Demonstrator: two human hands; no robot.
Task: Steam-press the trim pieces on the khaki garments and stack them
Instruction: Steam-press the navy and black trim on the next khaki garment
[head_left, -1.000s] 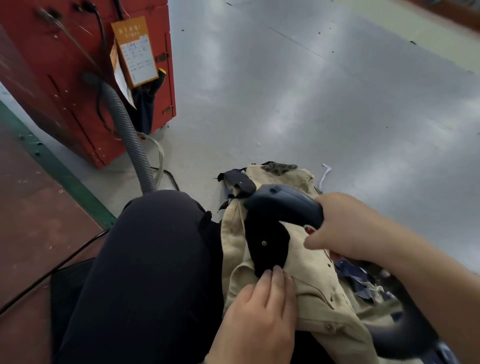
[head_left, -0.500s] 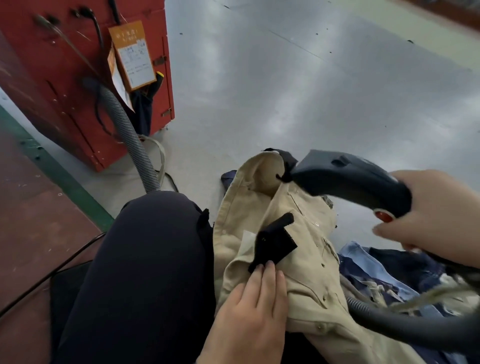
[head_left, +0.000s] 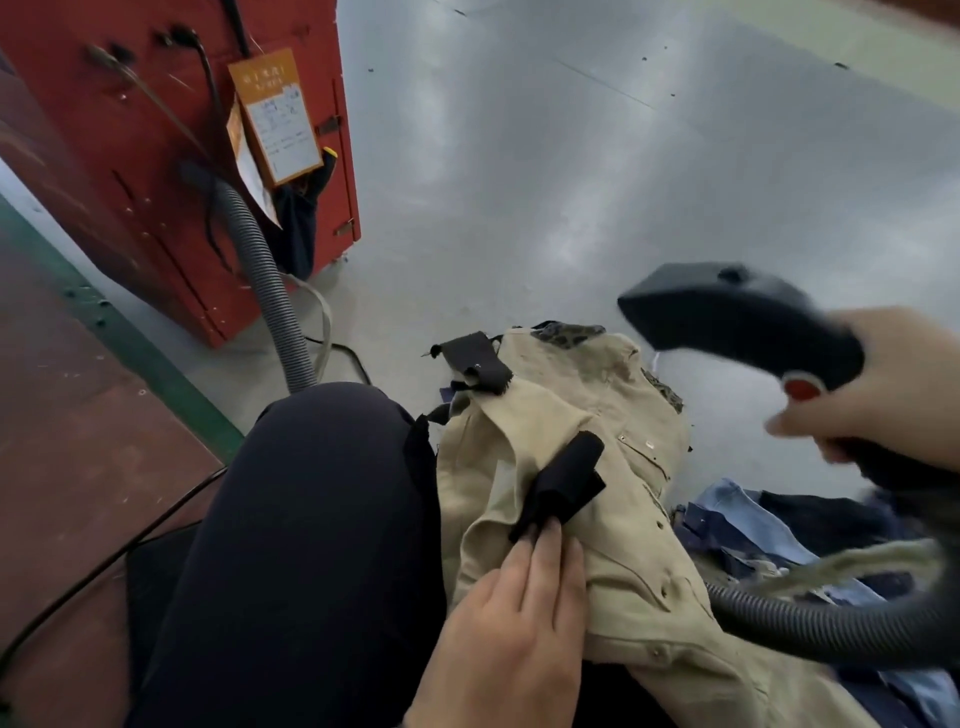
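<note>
Left hand flat, fingers pressing one black trim piece onto khaki garment; right hand grips one steamer; second trim piece beyond.

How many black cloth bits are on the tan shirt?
2: one black trim piece mid-shirt by the left hand fingers, another at the khaki shirt's far top edge. Folds may hide more.

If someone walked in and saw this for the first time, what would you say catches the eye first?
Most striking is the dark steamer head with its red button, lifted in the right hand above the khaki garment on the person's lap. Next, the black trim piece curls up off the khaki, with the left hand pressing flat fingers at its lower end. Upper left, a red cabinet carries an orange tag.
</note>
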